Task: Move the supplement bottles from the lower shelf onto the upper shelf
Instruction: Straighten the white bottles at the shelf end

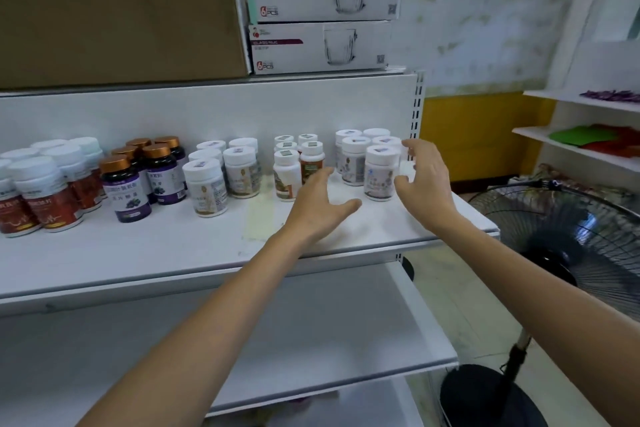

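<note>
Several supplement bottles stand in groups on the upper shelf [138, 253]. At its right end is a cluster of white-capped bottles, and the front one [379, 172] stands between my two hands. My left hand [322, 204] hovers open just left of it, fingers spread, holding nothing. My right hand [424, 177] is open at the cluster's right side, fingers relaxed near the bottles, holding nothing. Whether it touches a bottle is unclear. The lower shelf [311, 340] shows no bottles in its visible part.
Further left stand brown-labelled bottles [301, 166], white ones [207, 184], purple ones with copper caps [126, 191] and red-labelled ones [45, 198]. Glass boxes [322, 45] and a carton [117, 10] sit on top. A black floor fan [568, 246] stands right of the shelving.
</note>
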{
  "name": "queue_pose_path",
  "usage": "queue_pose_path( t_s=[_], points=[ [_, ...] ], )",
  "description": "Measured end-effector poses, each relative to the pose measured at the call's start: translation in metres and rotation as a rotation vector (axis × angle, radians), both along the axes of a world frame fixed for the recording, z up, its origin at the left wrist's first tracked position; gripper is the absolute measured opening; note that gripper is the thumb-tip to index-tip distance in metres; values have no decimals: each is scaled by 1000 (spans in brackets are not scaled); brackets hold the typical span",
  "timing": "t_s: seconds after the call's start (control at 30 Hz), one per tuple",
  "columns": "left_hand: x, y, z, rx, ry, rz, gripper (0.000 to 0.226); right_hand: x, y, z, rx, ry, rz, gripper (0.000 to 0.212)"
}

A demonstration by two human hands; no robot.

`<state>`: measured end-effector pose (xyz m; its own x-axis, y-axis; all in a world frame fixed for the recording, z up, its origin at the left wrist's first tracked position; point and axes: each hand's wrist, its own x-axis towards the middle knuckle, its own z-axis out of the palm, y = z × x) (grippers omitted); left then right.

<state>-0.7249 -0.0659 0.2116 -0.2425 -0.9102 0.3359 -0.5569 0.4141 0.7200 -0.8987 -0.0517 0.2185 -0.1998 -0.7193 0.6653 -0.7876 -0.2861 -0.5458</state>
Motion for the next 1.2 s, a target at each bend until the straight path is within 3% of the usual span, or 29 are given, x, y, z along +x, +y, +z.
queue_pose_path(
  t_s=[0.2, 0.33, 0.5, 0.6, 0.73, 0.9, 1.03, 1.2],
  points=[
    [-45, -24, 8, 36, 79, -44, 76, -39, -36, -4, 253, 29, -13, 66],
    [-65, -52, 0, 46, 104, 23, 96, -44, -56, 0, 281, 6, 76, 71],
    [-71, -77, -6, 31, 133, 110, 85, -52, -76, 3, 271, -44, 209, 57],
    [-71, -92, -12, 41, 162, 94, 84, -55, -85, 5, 341, -150, 316, 69],
    [-73, -96, -11, 81, 218, 18, 92, -58, -105, -1, 430, -231, 367, 73],
    [-66, -104, -8, 123, 325, -37, 121, -63, -119, -4, 447, -307, 409, 72],
    [-70, -111, -9, 110, 335, -82, 96, -64, -130, -6, 462, -347, 432, 70],
    [-72, -115, -10, 99, 363, -133, 107, -64, -139, -8, 467, -407, 472, 70]
  ],
)
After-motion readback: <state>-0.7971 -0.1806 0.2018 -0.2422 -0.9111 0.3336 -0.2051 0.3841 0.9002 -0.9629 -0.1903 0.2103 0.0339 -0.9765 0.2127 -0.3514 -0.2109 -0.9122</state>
